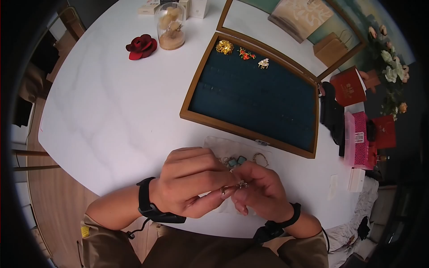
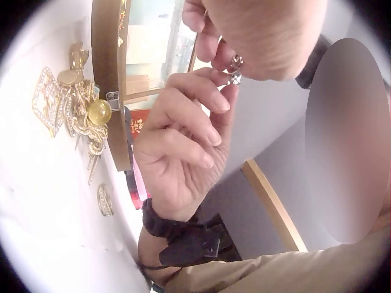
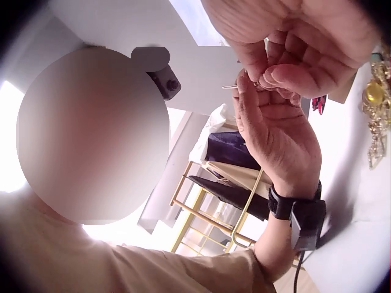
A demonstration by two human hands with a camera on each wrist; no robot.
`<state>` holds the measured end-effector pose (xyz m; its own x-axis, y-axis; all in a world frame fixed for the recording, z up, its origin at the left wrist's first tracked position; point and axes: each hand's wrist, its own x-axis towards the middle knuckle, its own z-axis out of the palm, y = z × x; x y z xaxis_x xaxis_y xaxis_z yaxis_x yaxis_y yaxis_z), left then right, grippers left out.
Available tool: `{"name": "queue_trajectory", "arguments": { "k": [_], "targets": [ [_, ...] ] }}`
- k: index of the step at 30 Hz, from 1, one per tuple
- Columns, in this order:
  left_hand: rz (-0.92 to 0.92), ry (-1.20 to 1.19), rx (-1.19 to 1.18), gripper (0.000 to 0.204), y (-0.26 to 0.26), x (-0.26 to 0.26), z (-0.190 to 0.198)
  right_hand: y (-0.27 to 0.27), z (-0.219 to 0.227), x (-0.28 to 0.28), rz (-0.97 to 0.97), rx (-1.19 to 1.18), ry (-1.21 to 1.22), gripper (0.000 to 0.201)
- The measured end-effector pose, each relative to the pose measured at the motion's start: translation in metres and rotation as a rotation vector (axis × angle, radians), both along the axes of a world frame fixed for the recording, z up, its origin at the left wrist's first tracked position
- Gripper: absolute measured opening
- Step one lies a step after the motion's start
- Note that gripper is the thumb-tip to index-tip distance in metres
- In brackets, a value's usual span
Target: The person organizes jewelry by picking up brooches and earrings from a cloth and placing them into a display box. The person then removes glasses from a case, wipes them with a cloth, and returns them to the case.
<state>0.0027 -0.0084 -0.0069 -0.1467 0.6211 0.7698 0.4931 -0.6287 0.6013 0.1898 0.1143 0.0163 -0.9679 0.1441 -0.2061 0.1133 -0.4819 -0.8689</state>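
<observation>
A small silvery piece of jewelry (image 1: 241, 183) (image 2: 235, 78) is held between the fingertips of both hands, close together above the table's front edge. The left hand (image 1: 192, 181) (image 2: 269, 36) (image 3: 281, 134) pinches one side, and the right hand (image 1: 263, 192) (image 2: 183, 128) (image 3: 305, 36) pinches the other. A thin metal pin (image 3: 229, 86) sticks out from the fingertips in the right wrist view. Behind the hands, dark teal square pieces (image 1: 241, 160) and a gold-coloured ring-shaped piece (image 1: 260, 159) lie on a clear sheet or tray (image 1: 214, 143), partly hidden.
An open wooden case (image 1: 250, 129) with dark teal lining holds a gold brooch (image 1: 225, 47), a red-orange one (image 1: 246, 54) and a triangular one (image 1: 263, 64). Left of it are a red flower (image 1: 141, 47) and a glass dome (image 1: 170, 27). A pink box (image 1: 357, 138) stands right.
</observation>
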Motion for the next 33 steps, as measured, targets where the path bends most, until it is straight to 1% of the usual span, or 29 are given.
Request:
{"name": "queue_trajectory", "arguments": {
  "k": [3, 6, 22, 28, 30, 31, 33],
  "targets": [
    [0.003, -0.003, -0.008, 0.013, -0.0002, 0.0006, 0.0002, -0.0017, 0.0007, 0.0004, -0.033, -0.021, -0.014, 0.02],
    [0.0, 0.002, -0.017, 0.012, -0.0007, 0.0006, 0.0001, -0.0006, 0.0005, 0.0007, -0.022, 0.019, -0.021, 0.021],
    [-0.018, 0.003, -0.008, 0.013, -0.0003, 0.0013, -0.0002, -0.0038, 0.0014, 0.0005, -0.058, 0.022, -0.029, 0.019],
    [-0.037, -0.022, -0.038, 0.013, -0.0022, 0.0008, 0.0018, -0.002, -0.0017, 0.0024, -0.051, 0.064, -0.008, 0.019],
    [-0.064, -0.098, -0.088, 0.012, -0.0024, 0.0014, 0.0028, 0.0, -0.0048, 0.0032, -0.079, 0.246, 0.032, 0.02],
    [-0.064, -0.097, -0.088, 0.012, -0.0028, 0.0021, 0.0021, -0.001, -0.0043, 0.0026, -0.079, 0.247, 0.033, 0.02],
    [-0.075, -0.175, -0.15, 0.01, -0.004, 0.0045, 0.0003, -0.0052, -0.0014, 0.0002, -0.196, 0.466, 0.071, 0.02]
  ]
}}
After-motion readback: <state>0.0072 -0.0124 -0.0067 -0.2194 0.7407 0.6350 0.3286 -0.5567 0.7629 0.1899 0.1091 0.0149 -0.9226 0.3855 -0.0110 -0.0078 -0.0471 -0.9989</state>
